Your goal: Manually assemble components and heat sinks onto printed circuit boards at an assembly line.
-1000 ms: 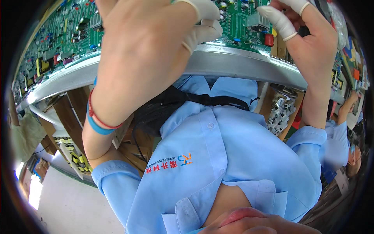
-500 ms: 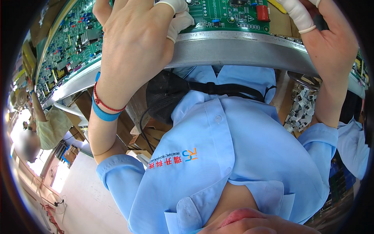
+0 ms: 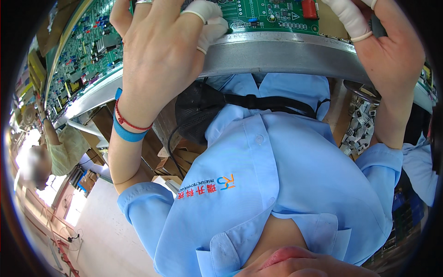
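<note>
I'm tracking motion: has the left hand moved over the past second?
Yes: the left hand has shifted leftward, farther from the heap of metal parts.

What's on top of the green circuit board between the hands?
Visible parts include a red block-shaped component and a small blue component; anything beneath the left hand is hidden.

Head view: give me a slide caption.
Left hand at a green circuit board, right hand beside it, white finger cots on both.

The circuit board (image 3: pixel 264 14) is green, finger cots (image 3: pixel 353 22) white, shirt (image 3: pixel 226 159) pale blue.
</note>
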The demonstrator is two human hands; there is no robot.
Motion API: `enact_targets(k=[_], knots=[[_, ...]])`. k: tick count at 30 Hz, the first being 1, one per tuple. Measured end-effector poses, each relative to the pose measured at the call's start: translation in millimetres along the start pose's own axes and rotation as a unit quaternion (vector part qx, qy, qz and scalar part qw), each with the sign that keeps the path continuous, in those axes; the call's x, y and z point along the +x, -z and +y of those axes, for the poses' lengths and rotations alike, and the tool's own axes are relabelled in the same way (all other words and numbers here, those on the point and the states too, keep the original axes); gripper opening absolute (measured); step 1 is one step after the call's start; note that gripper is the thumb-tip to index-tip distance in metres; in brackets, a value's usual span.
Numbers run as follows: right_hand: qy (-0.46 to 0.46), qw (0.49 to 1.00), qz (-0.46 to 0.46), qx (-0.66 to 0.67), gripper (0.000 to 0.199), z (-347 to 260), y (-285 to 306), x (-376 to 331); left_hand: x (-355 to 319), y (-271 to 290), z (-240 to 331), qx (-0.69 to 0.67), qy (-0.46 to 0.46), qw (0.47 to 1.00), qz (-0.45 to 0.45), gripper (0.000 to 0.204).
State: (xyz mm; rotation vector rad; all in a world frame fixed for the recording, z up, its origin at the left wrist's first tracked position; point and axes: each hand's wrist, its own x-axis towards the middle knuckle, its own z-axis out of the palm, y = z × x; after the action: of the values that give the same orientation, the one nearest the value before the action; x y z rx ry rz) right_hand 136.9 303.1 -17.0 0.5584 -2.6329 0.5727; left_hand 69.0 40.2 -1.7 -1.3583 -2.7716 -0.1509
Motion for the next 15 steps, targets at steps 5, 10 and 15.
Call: enact_targets(k=[5, 10, 15], knots=[[-0.022, 0.999, -0.013, -0.025, 0.019, -23.0, 1.7, 19.7, 12.3, 19.7, -5.6, 0.024, -0.011, 0.999, 0.022, 0.021], [-0.047, 0.998, -0.030, -0.043, 0.018, -28.7, 12.6, 17.1, 20.8, 31.2, -60.7, 0.028, 0.004, 1.000, -0.003, 0.018], [-0.078, 0.995, 0.009, 0.057, 0.025, -9.5, 3.5, -12.1, 25.1, 9.1, -69.7, -0.026, -0.048, 0.996, -0.075, 0.019]])
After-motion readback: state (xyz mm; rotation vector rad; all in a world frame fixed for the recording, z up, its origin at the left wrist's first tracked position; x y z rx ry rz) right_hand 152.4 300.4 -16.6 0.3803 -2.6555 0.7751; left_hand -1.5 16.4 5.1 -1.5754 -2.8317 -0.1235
